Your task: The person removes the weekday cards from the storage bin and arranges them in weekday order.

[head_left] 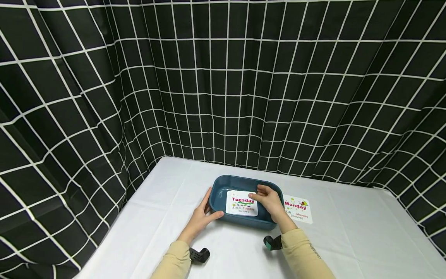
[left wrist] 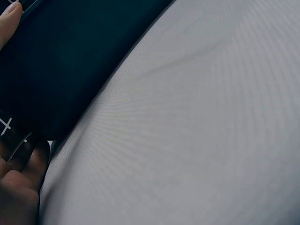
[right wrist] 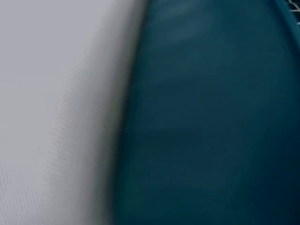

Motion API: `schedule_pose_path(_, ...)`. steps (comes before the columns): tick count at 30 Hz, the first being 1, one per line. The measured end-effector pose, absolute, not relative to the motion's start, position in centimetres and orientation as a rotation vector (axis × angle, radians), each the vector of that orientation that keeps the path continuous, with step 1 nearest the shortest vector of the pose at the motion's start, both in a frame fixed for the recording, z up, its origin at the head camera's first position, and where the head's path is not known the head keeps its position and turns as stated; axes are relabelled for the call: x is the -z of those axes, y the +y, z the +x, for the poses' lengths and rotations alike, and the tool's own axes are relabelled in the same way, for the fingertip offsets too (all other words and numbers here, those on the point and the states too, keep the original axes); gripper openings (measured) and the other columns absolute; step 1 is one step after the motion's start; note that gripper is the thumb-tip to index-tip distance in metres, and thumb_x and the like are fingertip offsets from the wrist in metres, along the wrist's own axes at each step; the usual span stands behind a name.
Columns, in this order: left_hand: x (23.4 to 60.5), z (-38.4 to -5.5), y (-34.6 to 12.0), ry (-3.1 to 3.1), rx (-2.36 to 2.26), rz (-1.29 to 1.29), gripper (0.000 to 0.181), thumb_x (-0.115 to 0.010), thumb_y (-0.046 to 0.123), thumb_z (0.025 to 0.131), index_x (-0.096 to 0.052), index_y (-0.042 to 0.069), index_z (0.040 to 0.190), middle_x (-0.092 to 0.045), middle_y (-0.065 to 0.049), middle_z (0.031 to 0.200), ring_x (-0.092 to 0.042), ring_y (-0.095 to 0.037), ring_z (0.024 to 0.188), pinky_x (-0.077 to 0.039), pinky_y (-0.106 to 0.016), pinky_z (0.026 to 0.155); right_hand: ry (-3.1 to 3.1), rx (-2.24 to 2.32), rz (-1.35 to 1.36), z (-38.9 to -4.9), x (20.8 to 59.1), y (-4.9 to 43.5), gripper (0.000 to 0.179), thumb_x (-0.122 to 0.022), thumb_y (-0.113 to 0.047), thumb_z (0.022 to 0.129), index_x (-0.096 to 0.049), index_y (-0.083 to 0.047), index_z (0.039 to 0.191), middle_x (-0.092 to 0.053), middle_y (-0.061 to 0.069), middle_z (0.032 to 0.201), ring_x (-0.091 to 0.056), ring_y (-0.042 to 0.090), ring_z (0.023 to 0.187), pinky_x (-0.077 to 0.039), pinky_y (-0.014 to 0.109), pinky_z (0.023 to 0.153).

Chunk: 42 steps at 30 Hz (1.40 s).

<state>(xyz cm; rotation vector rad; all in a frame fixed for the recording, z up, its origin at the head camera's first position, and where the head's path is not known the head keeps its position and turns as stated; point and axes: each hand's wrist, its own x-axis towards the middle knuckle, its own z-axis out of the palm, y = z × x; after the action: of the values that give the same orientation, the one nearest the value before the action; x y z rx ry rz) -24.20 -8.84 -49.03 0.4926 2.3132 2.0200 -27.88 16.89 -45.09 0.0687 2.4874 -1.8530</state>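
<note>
A dark blue rectangular box [head_left: 240, 220] with an open top stands on the white cloth. My left hand [head_left: 201, 217] grips its left end, thumb over the front rim and fingers along the side; the left wrist view shows the box's wall [left wrist: 70, 61] between thumb and fingers. Over the box's opening, my right hand [head_left: 270, 201] pinches the right edge of a white "Tuesday" card [head_left: 240, 209]. The card's lower edge overlaps the front rim. A "Monday" card [head_left: 303, 211] lies flat on the cloth, partly behind the right wrist. Only the box's wall [right wrist: 201, 117] shows in the right wrist view, blurred.
The table [head_left: 359, 240] is covered with a white cloth. A black curtain [head_left: 244, 85] with a white grid hangs behind it and along both sides. Each wrist wears a black camera mount, the left one [head_left: 200, 255] and the right one [head_left: 273, 243].
</note>
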Motion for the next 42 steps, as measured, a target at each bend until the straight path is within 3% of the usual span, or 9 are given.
schedule_pose_path(24,49.1,-24.2,-8.7,2.323,-2.014,0.476,0.089,-0.071,0.014,0.082,-0.012,0.009,0.149,-0.016,-0.017,0.151,-0.025,-0.032,0.133,-0.025,-0.041,0.108,2.765,1.421,0.128,-29.1,46.2,15.7,0.073,-0.076,-0.019,0.077,-0.039,0.013,0.132,-0.047,0.031,0.126,-0.046,0.039,0.115,-0.039,0.050,0.097)
schedule_pose_path(42,49.3,-24.3,-8.8,2.335,-2.011,0.484,0.091,-0.073,0.018,0.082,-0.013,0.010,0.149,-0.017,-0.017,0.150,-0.026,-0.032,0.133,-0.026,-0.039,0.108,2.869,1.106,0.049,-29.2,46.8,15.5,0.080,-0.083,-0.013,0.068,-0.040,0.014,0.130,-0.043,0.031,0.121,-0.043,0.041,0.113,-0.037,0.050,0.099)
